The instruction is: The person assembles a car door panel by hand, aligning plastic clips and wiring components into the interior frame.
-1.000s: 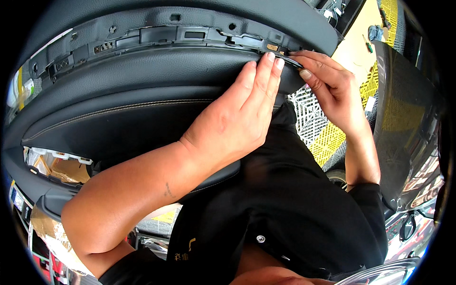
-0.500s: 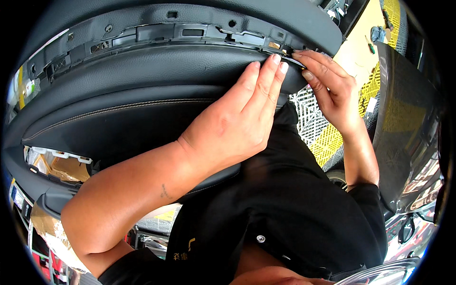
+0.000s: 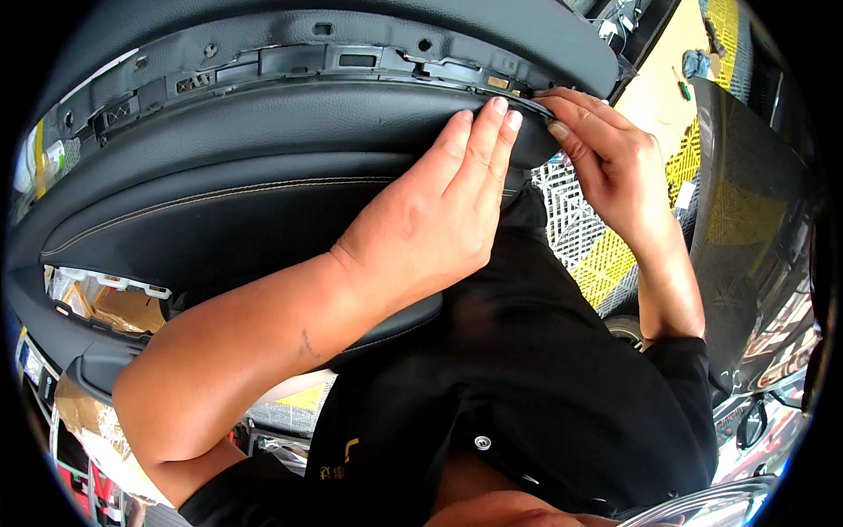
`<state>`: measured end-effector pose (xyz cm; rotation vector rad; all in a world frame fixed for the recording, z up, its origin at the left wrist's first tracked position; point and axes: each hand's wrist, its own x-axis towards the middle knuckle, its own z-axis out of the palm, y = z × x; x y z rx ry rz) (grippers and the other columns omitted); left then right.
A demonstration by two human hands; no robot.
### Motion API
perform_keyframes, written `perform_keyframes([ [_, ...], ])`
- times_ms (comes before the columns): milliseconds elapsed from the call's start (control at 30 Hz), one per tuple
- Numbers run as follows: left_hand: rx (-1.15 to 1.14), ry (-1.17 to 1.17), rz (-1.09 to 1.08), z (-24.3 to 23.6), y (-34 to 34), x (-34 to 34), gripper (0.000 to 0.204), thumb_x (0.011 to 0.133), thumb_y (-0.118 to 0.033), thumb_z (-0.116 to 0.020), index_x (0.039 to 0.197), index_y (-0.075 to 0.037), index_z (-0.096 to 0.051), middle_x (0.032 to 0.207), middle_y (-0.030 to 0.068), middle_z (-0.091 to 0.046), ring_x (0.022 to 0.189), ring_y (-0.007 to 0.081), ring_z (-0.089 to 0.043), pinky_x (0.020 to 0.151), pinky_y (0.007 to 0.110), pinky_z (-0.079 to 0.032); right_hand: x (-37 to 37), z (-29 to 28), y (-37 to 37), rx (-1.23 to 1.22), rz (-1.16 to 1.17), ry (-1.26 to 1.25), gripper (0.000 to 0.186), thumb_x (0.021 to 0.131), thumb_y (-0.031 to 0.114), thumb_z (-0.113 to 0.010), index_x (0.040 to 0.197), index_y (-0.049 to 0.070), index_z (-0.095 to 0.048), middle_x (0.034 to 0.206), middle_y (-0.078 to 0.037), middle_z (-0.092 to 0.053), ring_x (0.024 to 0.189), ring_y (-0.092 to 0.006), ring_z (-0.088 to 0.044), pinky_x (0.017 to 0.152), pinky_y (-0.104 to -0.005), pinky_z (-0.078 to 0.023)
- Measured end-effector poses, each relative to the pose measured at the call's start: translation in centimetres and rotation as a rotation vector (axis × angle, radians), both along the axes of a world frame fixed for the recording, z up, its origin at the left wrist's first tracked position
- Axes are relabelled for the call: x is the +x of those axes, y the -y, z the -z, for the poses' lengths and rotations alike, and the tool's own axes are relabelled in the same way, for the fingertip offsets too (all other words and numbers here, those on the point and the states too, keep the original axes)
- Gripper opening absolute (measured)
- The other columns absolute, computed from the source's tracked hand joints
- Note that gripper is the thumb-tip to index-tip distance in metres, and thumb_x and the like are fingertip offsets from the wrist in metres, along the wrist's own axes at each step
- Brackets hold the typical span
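Note:
A black leather-covered car door panel point(image 3: 263, 127) with pale stitching lies before me. Along its upper part runs a bare recessed channel point(image 3: 299, 63) with slots and clip holes. My left hand point(image 3: 430, 198) rests with fingers stretched out, its fingertips pressing the padded edge just below the channel. At the panel's right end, my right hand point(image 3: 615, 158) pinches the thin dark edge, fingers over the top and thumb below. What lies under those fingers is partly hidden.
An opening point(image 3: 105, 299) at the panel's left shows cardboard behind it. Beyond the right end stands a yellowish tabletop point(image 3: 654, 92) with a green-handled tool point(image 3: 683, 85) and a blue-grey cloth point(image 3: 696, 63). A glossy dark car body part point(image 3: 755, 237) stands at right, beside yellow and white grid flooring point(image 3: 597, 255).
Both hands have shifted slightly left, still at the same edge. The panel's upper right end has moved a little left, and the channel's left part sits slightly farther right.

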<state>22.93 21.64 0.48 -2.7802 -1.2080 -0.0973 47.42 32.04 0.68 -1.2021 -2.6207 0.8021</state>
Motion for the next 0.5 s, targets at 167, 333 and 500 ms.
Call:
perform_keyframes([
  [167,-0.006,0.033,0.0,-0.2,0.1,0.0,0.047,0.095,-0.015,-0.065,0.132,0.01,-0.078,0.148,0.0242,-0.073,0.148,0.0387,-0.064,0.124,0.047,-0.051,0.5,0.1,-0.6,0.07,-0.09,-0.012,0.027,0.103,0.012,-0.077,0.13,0.013,-0.083,0.128,-0.008,-0.083,0.109,-0.031,-0.082,0.088,-0.0392,-0.067],
  [333,-0.002,0.116,0.026,0.1,0.1,0.2,0.044,0.094,-0.016,-0.065,0.128,0.009,-0.08,0.145,0.022,-0.075,0.145,0.0378,-0.067,0.123,0.048,-0.052,1.1,-0.5,-3.5,-0.079,-0.2,-0.072,0.025,0.103,0.011,-0.077,0.127,0.006,-0.083,0.124,-0.015,-0.083,0.106,-0.0347,-0.082,0.089,-0.04,-0.067],
  [500,0.004,0.147,0.053,0.0,0.1,0.2,0.042,0.094,-0.016,-0.065,0.123,0.009,-0.081,0.141,0.0218,-0.077,0.142,0.0375,-0.069,0.121,0.048,-0.054,0.4,-2.4,-4.2,-0.032,-0.264,-0.052,0.024,0.103,0.008,-0.077,0.126,0.004,-0.083,0.122,-0.018,-0.083,0.106,-0.0363,-0.082,0.091,-0.0426,-0.066],
])
